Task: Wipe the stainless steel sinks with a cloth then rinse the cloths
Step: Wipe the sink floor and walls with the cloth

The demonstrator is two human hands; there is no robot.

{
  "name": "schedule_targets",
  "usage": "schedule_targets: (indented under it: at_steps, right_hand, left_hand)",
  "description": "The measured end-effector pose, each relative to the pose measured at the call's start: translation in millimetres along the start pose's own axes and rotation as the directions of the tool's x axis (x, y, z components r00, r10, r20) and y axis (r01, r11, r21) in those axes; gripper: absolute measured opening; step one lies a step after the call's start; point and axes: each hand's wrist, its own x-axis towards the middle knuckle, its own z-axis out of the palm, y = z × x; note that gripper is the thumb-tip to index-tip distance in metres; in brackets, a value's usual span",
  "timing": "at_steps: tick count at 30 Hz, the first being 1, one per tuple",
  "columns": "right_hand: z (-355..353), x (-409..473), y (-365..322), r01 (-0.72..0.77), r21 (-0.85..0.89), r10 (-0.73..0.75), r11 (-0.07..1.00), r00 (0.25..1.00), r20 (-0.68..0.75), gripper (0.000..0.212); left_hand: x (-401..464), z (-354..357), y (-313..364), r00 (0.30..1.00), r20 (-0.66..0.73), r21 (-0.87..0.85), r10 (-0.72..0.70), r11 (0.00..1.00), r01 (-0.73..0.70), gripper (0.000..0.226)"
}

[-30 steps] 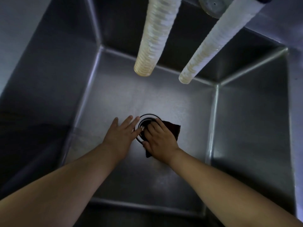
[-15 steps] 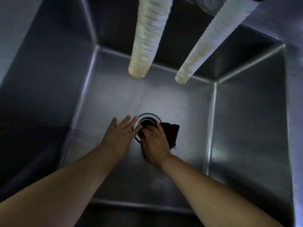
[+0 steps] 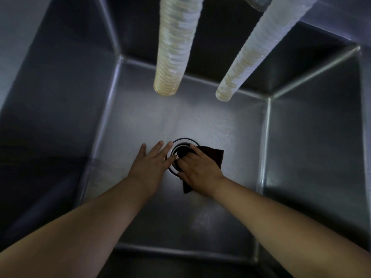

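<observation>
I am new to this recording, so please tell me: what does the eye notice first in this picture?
First, the two hands at the bottom of the steel sink: the right hand presses a dark cloth at the drain, and the left hand lies flat beside it. Above, two pale ribbed hoses hang down into the sink.

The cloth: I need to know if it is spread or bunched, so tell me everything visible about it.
The cloth is dark, maroon-looking and soft, lying crumpled on the sink floor at the right edge of the round drain. The right hand presses on it with curled fingers, covering most of it; one corner shows beyond the hand, another nearer the wrist. The left hand lies flat beside it, not touching.
</observation>
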Motion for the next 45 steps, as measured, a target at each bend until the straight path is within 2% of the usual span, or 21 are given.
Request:
schedule_targets:
  at_steps: [4,6,8,12,14,16,26,28,30,33,36,39,42,45]
  right_hand:
    - [-4,1,0,0.008,-0.119,-0.002,0.993,0.999,0.048,0.059]
    - [-3,0,-4,0.018,-0.226,-0.002,0.974,0.998,0.069,0.058]
    - [-2,-1,-9,0.001,-0.252,0.018,0.968,0.997,0.074,0.057]
    - [0,4,-19,-0.149,-0.006,0.149,0.989,0.989,-0.011,0.054]
    - [1,5,-19,-0.206,0.170,0.216,0.964,0.976,-0.040,0.048]
    - [2,4,-18,-0.226,0.274,0.252,0.935,0.965,-0.064,0.043]
    - [12,6,-21,-0.272,0.363,0.349,0.891,0.922,-0.168,0.035]
    - [11,6,-21,-0.294,0.382,0.398,0.876,0.888,-0.231,0.024]
    - [12,7,-23,-0.324,0.399,0.465,0.858,0.818,-0.337,0.008]
    - [6,14,-27,-0.401,0.403,0.544,0.823,0.759,-0.357,0.014]
    - [0,23,-28,-0.459,0.337,0.549,0.822,0.796,-0.254,0.016]
    - [5,17,-24,-0.364,0.323,0.443,0.874,0.869,-0.222,0.002]
    - [7,10,-12,-0.300,0.252,0.329,0.920,0.941,-0.082,0.025]
    - [5,10,-8,-0.256,0.286,0.282,0.923,0.958,-0.054,0.037]
  left_hand:
    - [1,1,1,1.000,-0.006,-0.006,-0.013,1.000,0.013,0.093]
    - [0,1,1,1.000,0.001,-0.003,-0.016,1.000,0.016,0.095]
    - [0,1,2,1.000,0.003,-0.007,-0.017,1.000,0.017,0.096]
    - [0,0,2,1.000,0.006,-0.005,-0.020,1.000,0.020,0.097]
    - [1,0,2,1.000,0.012,0.003,-0.022,1.000,0.022,0.098]
    - [1,-1,3,0.999,0.015,0.000,-0.028,1.000,0.028,0.098]
    - [3,2,6,0.999,-0.017,0.004,-0.036,0.999,0.036,0.096]
    - [3,2,5,0.999,-0.020,0.001,-0.039,0.999,0.039,0.098]
    - [2,3,5,0.999,-0.016,-0.006,-0.043,0.999,0.043,0.099]
    - [1,2,4,0.999,0.002,-0.006,-0.045,0.999,0.045,0.101]
    - [2,0,5,0.999,0.019,-0.008,-0.047,0.999,0.047,0.106]
    - [3,0,6,0.999,0.017,0.000,-0.051,0.999,0.051,0.107]
    - [2,0,5,0.999,0.018,-0.002,-0.045,0.999,0.045,0.106]
    - [2,0,5,0.999,-0.004,-0.003,-0.046,0.999,0.046,0.103]
